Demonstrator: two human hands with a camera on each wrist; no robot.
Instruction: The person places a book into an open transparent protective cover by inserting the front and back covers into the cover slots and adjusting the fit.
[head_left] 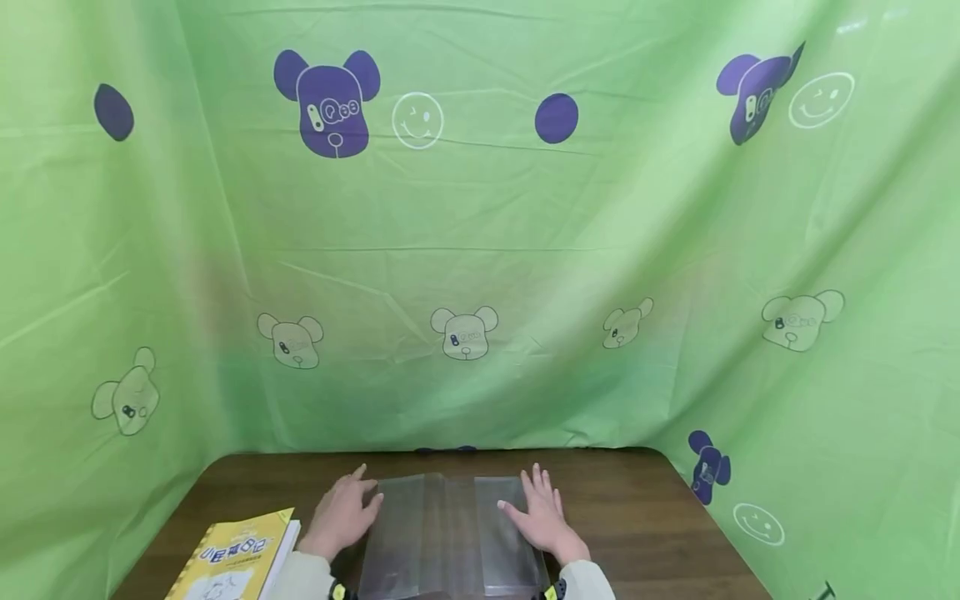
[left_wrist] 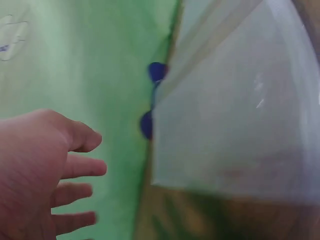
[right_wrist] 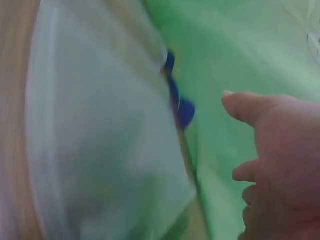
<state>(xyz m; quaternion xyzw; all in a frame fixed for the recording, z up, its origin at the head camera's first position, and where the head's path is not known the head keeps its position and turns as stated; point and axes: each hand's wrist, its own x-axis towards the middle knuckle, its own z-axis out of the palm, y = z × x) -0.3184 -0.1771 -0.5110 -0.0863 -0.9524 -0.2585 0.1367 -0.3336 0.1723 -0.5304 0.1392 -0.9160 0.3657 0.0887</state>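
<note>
A clear plastic book cover (head_left: 450, 533) lies spread flat on the brown table, with a folded flap along each side. My left hand (head_left: 347, 510) is beside its left edge, fingers extended, holding nothing. On the other side my right hand (head_left: 542, 517) is spread at the cover's right edge, and I cannot tell whether it touches the plastic. Both wrist views show the hands with loose fingers apart from the sheet. A yellow paperback book (head_left: 238, 557) with a cartoon cover lies left of my left forearm, its lower part cut off by the frame.
The wooden table (head_left: 637, 517) has rounded far corners. Behind and on both sides hangs a green curtain (head_left: 517, 392) printed with bear heads and smiley faces, reaching down to the table's far edge.
</note>
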